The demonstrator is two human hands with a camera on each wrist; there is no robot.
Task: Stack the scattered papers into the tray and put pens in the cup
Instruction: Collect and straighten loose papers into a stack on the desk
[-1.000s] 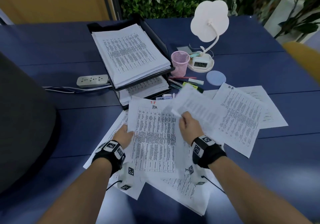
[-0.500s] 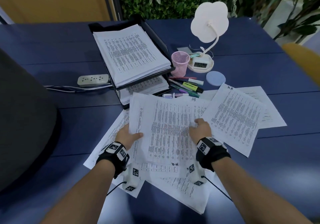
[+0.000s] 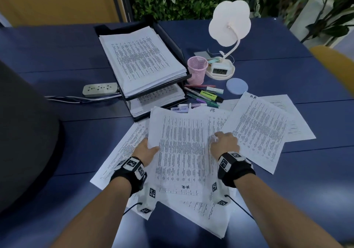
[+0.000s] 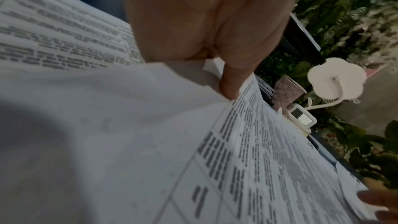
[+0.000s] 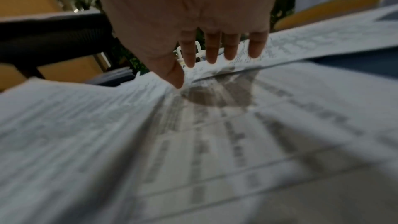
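Printed papers lie scattered on the blue table in front of me. My left hand pinches the left edge of a lifted stack of sheets, thumb on top. My right hand hovers just over the papers with fingers straight and spread. A black two-tier tray full of papers stands behind. The pink mesh cup sits right of it, with several pens and highlighters lying in front.
A white flower-shaped lamp with a clock stands behind the cup, a round blue coaster beside it. A power strip lies left of the tray. A dark chair back is at the left, a yellow chair at the right.
My right hand laid its lifted sheet down on the stack and let go, its fingers now flat. The left hand keeps its hold on the stack's left edge.
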